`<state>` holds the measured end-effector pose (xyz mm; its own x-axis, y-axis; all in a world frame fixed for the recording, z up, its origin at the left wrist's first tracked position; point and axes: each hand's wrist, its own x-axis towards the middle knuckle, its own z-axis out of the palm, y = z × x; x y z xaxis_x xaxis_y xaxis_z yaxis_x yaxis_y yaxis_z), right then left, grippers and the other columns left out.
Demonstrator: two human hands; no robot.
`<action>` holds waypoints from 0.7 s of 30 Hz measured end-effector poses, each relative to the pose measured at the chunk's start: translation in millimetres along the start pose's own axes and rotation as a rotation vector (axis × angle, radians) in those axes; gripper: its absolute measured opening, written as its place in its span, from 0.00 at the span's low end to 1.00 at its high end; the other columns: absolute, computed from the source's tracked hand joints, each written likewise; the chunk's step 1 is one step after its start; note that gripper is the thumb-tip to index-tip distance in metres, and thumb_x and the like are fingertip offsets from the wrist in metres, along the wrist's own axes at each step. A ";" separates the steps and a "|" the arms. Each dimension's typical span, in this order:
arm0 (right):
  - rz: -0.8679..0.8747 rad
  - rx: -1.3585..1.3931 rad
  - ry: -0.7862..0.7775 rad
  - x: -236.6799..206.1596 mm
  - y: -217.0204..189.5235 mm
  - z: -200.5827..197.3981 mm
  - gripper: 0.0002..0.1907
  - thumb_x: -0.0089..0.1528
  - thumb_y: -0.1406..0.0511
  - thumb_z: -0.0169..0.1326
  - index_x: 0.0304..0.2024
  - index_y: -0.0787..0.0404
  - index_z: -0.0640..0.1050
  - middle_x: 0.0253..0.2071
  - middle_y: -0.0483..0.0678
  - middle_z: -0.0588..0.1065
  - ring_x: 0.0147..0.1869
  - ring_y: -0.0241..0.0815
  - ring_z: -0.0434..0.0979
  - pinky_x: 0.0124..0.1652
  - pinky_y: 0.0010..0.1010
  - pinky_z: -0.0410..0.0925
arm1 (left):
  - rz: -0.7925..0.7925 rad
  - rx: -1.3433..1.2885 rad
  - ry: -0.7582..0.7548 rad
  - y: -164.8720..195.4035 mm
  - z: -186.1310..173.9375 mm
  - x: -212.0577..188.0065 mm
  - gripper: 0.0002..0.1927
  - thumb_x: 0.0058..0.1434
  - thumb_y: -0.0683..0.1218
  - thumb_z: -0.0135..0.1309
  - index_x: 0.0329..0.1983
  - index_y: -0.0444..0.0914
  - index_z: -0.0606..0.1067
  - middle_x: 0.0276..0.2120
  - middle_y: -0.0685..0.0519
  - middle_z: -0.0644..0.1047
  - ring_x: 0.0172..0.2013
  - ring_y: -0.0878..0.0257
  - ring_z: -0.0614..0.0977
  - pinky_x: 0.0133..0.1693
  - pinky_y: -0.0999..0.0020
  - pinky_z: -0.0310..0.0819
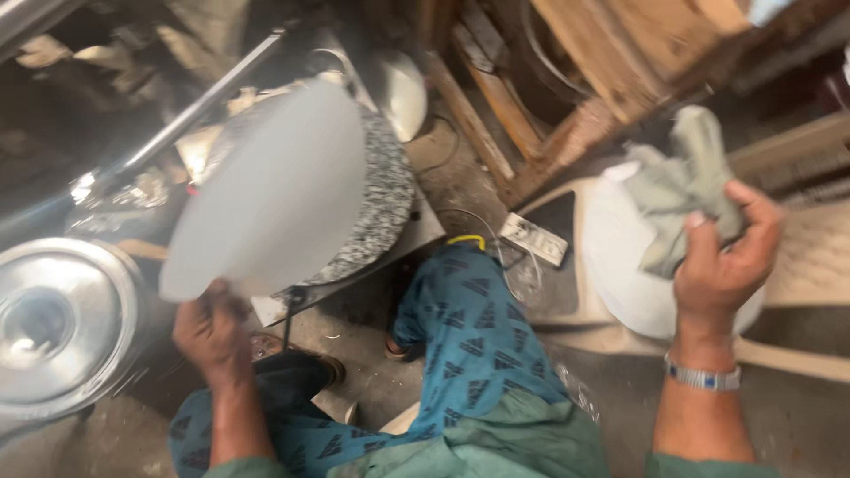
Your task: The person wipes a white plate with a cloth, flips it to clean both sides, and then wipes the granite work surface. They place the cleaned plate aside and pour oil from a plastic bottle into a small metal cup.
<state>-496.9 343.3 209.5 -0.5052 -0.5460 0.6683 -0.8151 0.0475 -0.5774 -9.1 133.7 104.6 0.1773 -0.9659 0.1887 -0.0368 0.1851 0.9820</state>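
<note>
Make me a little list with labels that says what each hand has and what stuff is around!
left hand: grips the lower edge of a round white disc, held up and tilted
right hand: raised, clutching a crumpled pale green cloth
behind the disc: speckled grey round stone wheel
far left: shiny metal dish
under the right hand: stack of white discs on a pale plastic chair
floor: white power strip
wrist: metal bracelet
</note>
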 end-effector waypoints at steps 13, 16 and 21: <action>0.407 -0.330 -0.241 -52.8 112.9 -36.7 0.16 0.69 0.61 0.57 0.58 0.59 0.77 0.64 0.57 0.73 0.67 0.54 0.68 0.63 0.46 0.62 | -0.372 0.131 -0.272 63.5 93.2 -79.4 0.11 0.66 0.48 0.56 0.38 0.35 0.79 0.20 0.53 0.75 0.19 0.67 0.75 0.21 0.72 0.68; 0.791 0.469 -0.273 -45.8 92.4 -29.2 0.28 0.68 0.51 0.47 0.63 0.62 0.72 0.56 0.55 0.77 0.57 0.46 0.74 0.53 0.37 0.67 | -0.489 0.059 -0.430 70.1 128.2 -99.5 0.12 0.66 0.50 0.55 0.37 0.36 0.79 0.20 0.55 0.74 0.18 0.68 0.74 0.20 0.73 0.67; 0.863 1.008 -0.453 -40.1 73.3 -21.0 0.34 0.66 0.51 0.52 0.69 0.65 0.69 0.52 0.49 0.77 0.51 0.36 0.75 0.46 0.28 0.68 | -0.647 -0.119 -0.572 65.4 168.4 -125.3 0.13 0.65 0.50 0.56 0.37 0.34 0.78 0.21 0.55 0.73 0.19 0.67 0.73 0.21 0.73 0.64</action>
<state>-542.4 386.3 150.3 -0.4443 -0.8813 -0.1609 0.3503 -0.0056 -0.9366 -199.3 236.4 144.7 -0.3940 -0.8247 -0.4057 0.0087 -0.4447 0.8956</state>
